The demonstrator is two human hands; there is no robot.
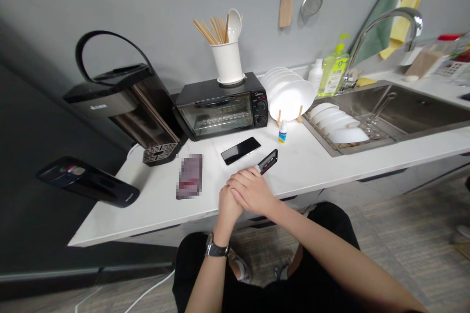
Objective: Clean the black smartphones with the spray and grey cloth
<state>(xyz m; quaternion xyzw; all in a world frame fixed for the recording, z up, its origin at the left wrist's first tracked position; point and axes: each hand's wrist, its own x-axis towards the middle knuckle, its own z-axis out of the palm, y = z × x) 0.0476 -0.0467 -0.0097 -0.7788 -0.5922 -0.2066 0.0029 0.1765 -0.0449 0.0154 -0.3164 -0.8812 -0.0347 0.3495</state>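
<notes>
At the near edge of the desk, the left hand, its fingers too covered to tell, is clasped by the right hand, while a black-handled tool is seen just beyond, rightward.

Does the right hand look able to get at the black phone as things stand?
Probably yes: the right hand rests on the left hand, and the phone lies just beyond both on the counter, with nothing on top of it.
</notes>
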